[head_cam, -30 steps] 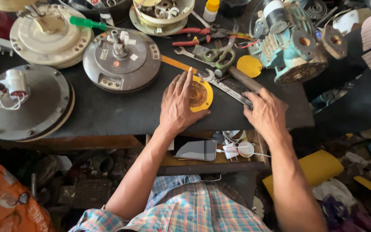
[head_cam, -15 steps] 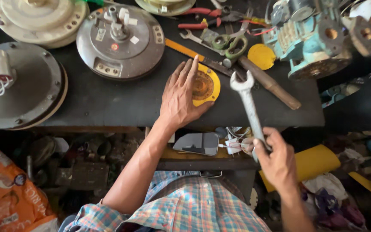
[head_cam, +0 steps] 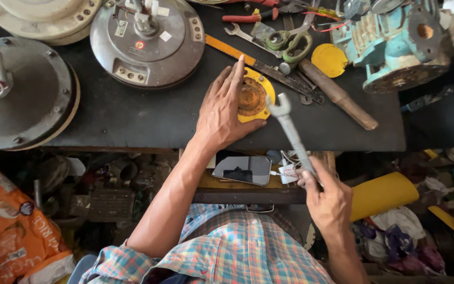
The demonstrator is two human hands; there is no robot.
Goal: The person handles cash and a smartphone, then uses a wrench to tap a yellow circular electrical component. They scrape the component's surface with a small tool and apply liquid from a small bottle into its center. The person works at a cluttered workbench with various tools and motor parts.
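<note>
My left hand (head_cam: 224, 111) lies flat on the black workbench (head_cam: 132, 118), its fingers and thumb resting on a yellow round disc with a rusty centre (head_cam: 254, 96). My right hand (head_cam: 328, 199) is off the bench, near my lap, and grips the lower end of a steel open-ended spanner (head_cam: 290, 130). The spanner points up and away, its jaw hanging just beside the disc's right edge.
Grey and cream ceiling-fan motor housings (head_cam: 148, 42) fill the bench's left and back. Behind the disc lie a hacksaw blade (head_cam: 248, 58), pliers, scissors, a wooden handle (head_cam: 337, 93) and a teal motor (head_cam: 395, 42). A phone (head_cam: 241, 170) lies on a lower shelf. An orange bag (head_cam: 11, 231) sits at left.
My right hand picked the spanner off the bench, drew it back toward my lap, and now swings its jaw toward the disc. The left hand stays on the disc.
</note>
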